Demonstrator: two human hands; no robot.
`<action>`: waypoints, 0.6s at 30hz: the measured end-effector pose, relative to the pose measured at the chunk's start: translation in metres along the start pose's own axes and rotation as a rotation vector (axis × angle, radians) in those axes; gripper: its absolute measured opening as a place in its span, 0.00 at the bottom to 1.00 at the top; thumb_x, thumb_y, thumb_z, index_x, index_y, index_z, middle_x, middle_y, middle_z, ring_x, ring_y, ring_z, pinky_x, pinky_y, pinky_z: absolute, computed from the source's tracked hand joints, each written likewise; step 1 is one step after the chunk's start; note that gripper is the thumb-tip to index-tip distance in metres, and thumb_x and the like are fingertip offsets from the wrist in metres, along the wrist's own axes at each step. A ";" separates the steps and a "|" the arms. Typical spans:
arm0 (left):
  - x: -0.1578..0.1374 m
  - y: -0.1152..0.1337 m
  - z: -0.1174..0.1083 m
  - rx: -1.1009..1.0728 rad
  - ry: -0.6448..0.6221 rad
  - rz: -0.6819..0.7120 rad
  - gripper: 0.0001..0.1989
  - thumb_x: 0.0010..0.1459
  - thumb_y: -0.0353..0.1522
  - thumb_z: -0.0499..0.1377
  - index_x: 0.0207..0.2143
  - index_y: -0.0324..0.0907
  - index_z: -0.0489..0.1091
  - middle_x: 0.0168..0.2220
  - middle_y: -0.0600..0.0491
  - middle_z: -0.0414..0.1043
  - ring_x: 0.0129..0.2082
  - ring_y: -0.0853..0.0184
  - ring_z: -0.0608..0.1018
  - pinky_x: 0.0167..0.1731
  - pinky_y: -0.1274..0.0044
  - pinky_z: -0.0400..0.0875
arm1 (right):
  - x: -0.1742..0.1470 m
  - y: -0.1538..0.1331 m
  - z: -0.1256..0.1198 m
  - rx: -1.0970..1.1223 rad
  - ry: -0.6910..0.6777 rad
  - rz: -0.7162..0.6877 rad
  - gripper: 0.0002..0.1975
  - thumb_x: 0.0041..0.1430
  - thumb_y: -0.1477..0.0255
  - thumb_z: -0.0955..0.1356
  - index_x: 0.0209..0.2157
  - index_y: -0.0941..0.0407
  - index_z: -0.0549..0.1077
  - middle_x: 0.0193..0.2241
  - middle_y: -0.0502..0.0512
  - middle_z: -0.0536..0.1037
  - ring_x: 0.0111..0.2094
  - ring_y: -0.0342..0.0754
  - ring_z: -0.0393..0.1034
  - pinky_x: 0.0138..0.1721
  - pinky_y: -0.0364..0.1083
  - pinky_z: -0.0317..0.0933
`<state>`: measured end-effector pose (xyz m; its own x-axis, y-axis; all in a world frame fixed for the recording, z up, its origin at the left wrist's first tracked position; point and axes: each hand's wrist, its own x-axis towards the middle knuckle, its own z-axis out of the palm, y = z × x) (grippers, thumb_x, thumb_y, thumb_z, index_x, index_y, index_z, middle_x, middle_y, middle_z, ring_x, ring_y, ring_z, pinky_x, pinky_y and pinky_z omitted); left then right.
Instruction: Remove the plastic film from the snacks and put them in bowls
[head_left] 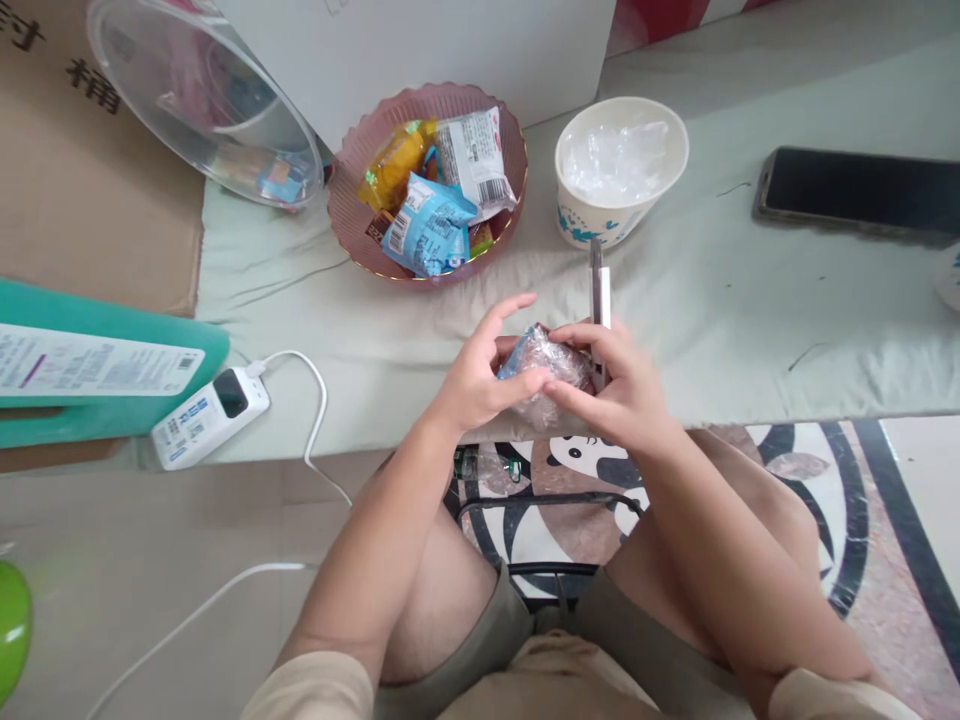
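Note:
My left hand (pixel 484 370) is closed on the left side of a round bundle in crinkled transparent plastic wrap (pixel 544 370), with its index finger raised. What the wrap contains cannot be made out; a bluish patch shows at its left. On the other side, my right hand (pixel 619 380) presses its thumb and fingers against the same bundle. A slim utility knife (pixel 598 285), white with a grey metal strip, also sits in my right hand and points away from me. Just beyond it stands a paper cup (pixel 600 215) with blue print, holding crumpled transparent plastic.
A pink scalloped bowl (pixel 349 215) holds several wrapped snacks. Right of the cup lies a black phone (pixel 862 195). At the left are a tilted transparent tub (pixel 202 160), a green jug (pixel 105 400) and a white power bank (pixel 206 420) with a cable (pixel 319 385) hanging over the table edge.

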<state>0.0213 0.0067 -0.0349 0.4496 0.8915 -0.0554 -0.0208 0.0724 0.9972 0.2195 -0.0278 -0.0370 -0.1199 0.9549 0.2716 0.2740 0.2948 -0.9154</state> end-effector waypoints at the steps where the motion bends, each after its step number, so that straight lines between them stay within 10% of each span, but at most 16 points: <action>1: 0.001 -0.003 0.000 -0.019 0.033 0.025 0.40 0.53 0.46 0.71 0.64 0.52 0.60 0.40 0.52 0.79 0.34 0.65 0.82 0.32 0.76 0.77 | 0.001 0.000 0.001 -0.021 0.030 0.021 0.17 0.58 0.63 0.74 0.48 0.49 0.75 0.41 0.54 0.77 0.44 0.51 0.71 0.47 0.53 0.68; 7: 0.002 -0.018 0.005 -0.028 0.123 0.028 0.44 0.46 0.50 0.75 0.62 0.54 0.59 0.43 0.50 0.76 0.39 0.60 0.83 0.36 0.70 0.81 | 0.000 0.010 0.005 -0.021 0.311 0.148 0.15 0.60 0.66 0.71 0.47 0.50 0.67 0.34 0.49 0.66 0.37 0.47 0.66 0.45 0.50 0.65; 18: 0.009 -0.022 0.006 0.181 0.633 0.345 0.25 0.59 0.50 0.66 0.53 0.51 0.66 0.38 0.55 0.71 0.31 0.71 0.75 0.32 0.77 0.73 | -0.010 0.002 0.013 0.159 0.197 0.110 0.12 0.71 0.68 0.61 0.54 0.46 0.59 0.44 0.52 0.71 0.24 0.40 0.62 0.25 0.45 0.59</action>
<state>0.0311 0.0108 -0.0573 -0.1577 0.9415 0.2979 0.1048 -0.2841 0.9531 0.2090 -0.0370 -0.0457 0.0948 0.9738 0.2067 0.1203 0.1949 -0.9734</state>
